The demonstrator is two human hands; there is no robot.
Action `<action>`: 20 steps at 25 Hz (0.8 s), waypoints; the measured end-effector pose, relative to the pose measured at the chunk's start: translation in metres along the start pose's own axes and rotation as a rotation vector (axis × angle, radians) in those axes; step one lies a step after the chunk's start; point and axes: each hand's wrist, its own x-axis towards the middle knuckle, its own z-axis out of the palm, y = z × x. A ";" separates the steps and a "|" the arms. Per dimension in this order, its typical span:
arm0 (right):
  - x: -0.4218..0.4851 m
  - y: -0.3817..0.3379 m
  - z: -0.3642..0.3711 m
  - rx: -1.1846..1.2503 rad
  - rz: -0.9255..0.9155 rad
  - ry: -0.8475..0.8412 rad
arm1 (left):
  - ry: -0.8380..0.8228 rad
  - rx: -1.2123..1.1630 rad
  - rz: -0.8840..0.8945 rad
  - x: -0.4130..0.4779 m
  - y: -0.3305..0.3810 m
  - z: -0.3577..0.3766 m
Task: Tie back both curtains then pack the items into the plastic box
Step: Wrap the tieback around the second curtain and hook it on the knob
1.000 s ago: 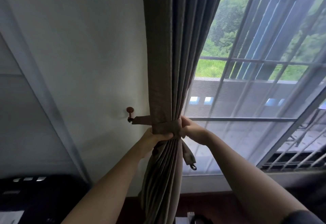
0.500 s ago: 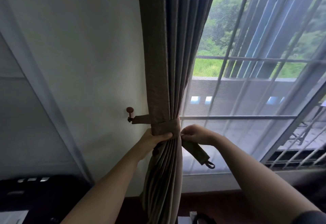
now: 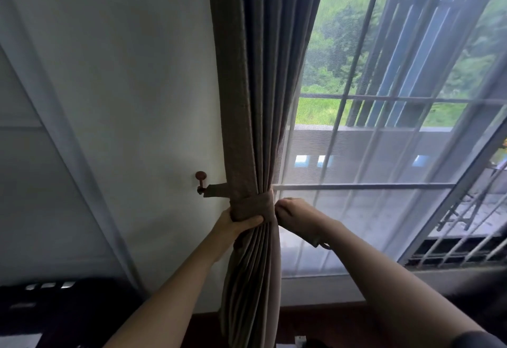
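A brown curtain hangs bunched at the window's left edge. A matching fabric tieback wraps around it and runs left to a small brown wall hook. My left hand squeezes the gathered curtain just under the band. My right hand is closed on the tieback's loose end at the curtain's right side; the end, with its metal ring, hangs below my wrist. The plastic box is out of view.
A sheer white curtain covers the barred window on the right. A dark piece of furniture stands at the lower left. The white wall lies behind the hook.
My right hand has pulled the tieback's loose end out from behind the curtain toward the right; the ring end now hangs under my wrist. The left hand has stayed put.
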 end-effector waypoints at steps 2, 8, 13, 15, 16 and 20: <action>0.005 0.002 0.008 0.058 0.128 0.011 | 0.007 -0.001 0.014 -0.001 0.001 0.003; 0.010 -0.003 -0.006 0.104 0.153 0.037 | 0.106 0.029 0.023 -0.005 0.007 0.009; -0.012 -0.012 -0.023 0.101 0.014 0.114 | 0.291 0.145 0.031 -0.003 0.009 0.009; -0.021 -0.019 -0.014 0.109 -0.010 0.163 | 0.325 0.196 0.023 -0.006 0.005 0.011; -0.022 -0.022 -0.011 0.109 -0.007 0.207 | 0.333 0.211 0.019 -0.009 0.005 0.015; -0.016 -0.029 -0.017 0.078 0.070 0.282 | 0.249 0.265 0.017 -0.013 0.005 0.021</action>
